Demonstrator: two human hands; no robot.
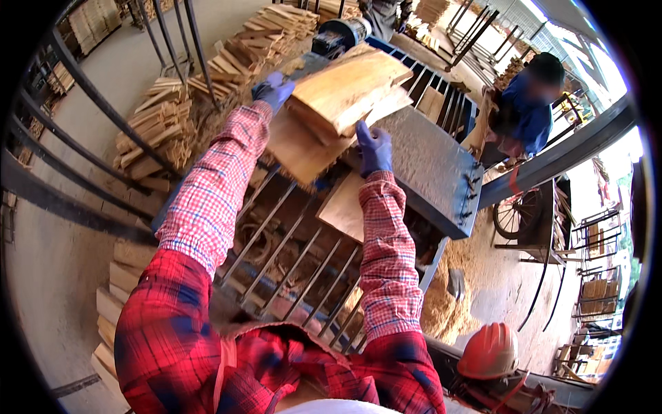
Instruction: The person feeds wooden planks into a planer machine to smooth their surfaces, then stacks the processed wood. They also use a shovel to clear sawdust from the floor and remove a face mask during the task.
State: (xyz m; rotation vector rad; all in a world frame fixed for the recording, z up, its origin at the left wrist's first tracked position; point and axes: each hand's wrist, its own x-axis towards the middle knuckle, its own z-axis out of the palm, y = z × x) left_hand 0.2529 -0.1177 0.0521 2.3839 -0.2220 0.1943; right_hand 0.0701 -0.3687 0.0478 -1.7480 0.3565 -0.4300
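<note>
I log both hands, left (274, 90) and right (374, 148), clamped on a wooden slab stack (338, 103). Beneath: grey metal tabletop (434, 165), barred rack (289, 241). Around: concrete floor (62, 255), sawdust (455, 303).

The stack of wooden boards (343, 103) I hold covers the palm of my left hand (273, 90) and all but the upper part of my right hand (374, 148), and the lower boards are hidden under the top one, so their number cannot be told. My red plaid sleeves (207, 207) hide part of the metal roller frame (289, 255) below, and my torso is cut off at the bottom edge. The co-worker (527, 103) at the far end is partly hidden behind the machine table (427, 165), and the orange hard hat (489, 350) conceals whoever is beneath it.
</note>
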